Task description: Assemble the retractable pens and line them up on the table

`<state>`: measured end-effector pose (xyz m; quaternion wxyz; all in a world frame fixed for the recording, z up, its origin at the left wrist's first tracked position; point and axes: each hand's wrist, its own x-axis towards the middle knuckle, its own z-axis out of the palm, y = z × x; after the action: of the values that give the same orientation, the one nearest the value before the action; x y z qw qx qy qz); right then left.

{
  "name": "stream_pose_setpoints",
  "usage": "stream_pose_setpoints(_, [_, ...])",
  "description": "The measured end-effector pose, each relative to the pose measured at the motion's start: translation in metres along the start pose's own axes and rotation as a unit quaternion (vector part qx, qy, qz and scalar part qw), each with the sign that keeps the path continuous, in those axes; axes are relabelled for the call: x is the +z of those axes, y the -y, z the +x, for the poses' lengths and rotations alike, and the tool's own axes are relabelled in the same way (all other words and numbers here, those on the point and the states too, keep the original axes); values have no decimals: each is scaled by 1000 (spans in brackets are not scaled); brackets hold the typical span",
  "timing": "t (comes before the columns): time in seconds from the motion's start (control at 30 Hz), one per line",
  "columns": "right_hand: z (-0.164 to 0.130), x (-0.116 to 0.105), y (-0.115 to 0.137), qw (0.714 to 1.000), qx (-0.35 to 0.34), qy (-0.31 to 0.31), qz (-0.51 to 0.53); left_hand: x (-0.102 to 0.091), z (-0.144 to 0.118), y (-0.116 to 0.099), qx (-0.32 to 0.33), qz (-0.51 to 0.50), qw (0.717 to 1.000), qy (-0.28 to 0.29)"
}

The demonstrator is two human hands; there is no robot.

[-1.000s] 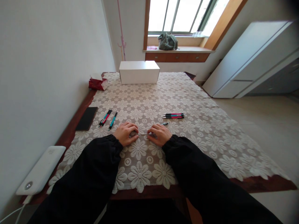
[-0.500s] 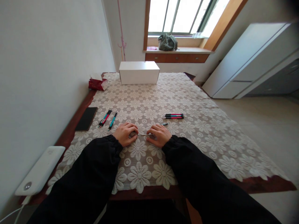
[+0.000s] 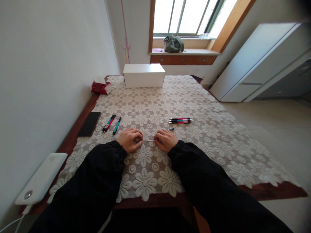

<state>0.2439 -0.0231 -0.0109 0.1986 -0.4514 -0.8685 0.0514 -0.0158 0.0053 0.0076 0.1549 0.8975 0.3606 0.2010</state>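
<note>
My left hand (image 3: 130,139) rests on the lace cloth with its fingers curled together. Whatever they hold is mostly hidden; only a small pale tip shows at the fingertips. Facing it, my right hand (image 3: 166,140) pinches a thin pale rod (image 3: 150,140), which looks like a pen refill and points left towards the left fingertips. Just beyond the right hand lies a short dark pen part (image 3: 171,129), partly covered by the fingers. Several pens (image 3: 180,120) lie side by side further off on the right. More pens (image 3: 109,123) and a teal pen (image 3: 117,125) lie left of my left hand.
A black flat notebook-like object (image 3: 89,124) and a white power bank (image 3: 41,178) with a cable lie along the left edge. At the far end stand a white box (image 3: 144,76) and a red tissue pack (image 3: 101,87). White lace tablecloth (image 3: 201,106) covers the table.
My right fingers have closed in on the thin pale rod, and less of it shows. Its left end now sits slightly further right, with a small gap to the left fingertips.
</note>
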Motion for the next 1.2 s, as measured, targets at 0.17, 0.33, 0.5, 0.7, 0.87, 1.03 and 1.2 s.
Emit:
stream_pose_setpoints(0.17, [1, 0, -1, 1000, -6, 5, -1, 0, 0, 0, 2, 3, 1000, -7])
stream_pose_setpoints(0.33, [1, -1, 1, 1000, 0, 11, 10, 2, 0, 3, 35, 4, 999, -35])
stream_pose_setpoints(0.5, [0, 3, 1, 999, 24, 33, 30, 3, 0, 3, 59, 12, 995, -78])
stream_pose_setpoints(0.7, [0, 5, 3, 999, 37, 23, 32, 2, 2, -1, 81, 1, 993, -86])
stream_pose_setpoints(0.87, [-1, 7, 4, 999, 33, 11, 40, 3, 1, -1, 80, -9, 993, -87])
stream_pose_setpoints(1.03, [-2, 7, 5, 998, 26, 11, 59, 3, 1, -2, 82, -12, 992, -91])
stream_pose_setpoints(1.2, [-3, 7, 9, 997, 15, 12, 79, 2, 2, -7, 92, -15, 991, -91])
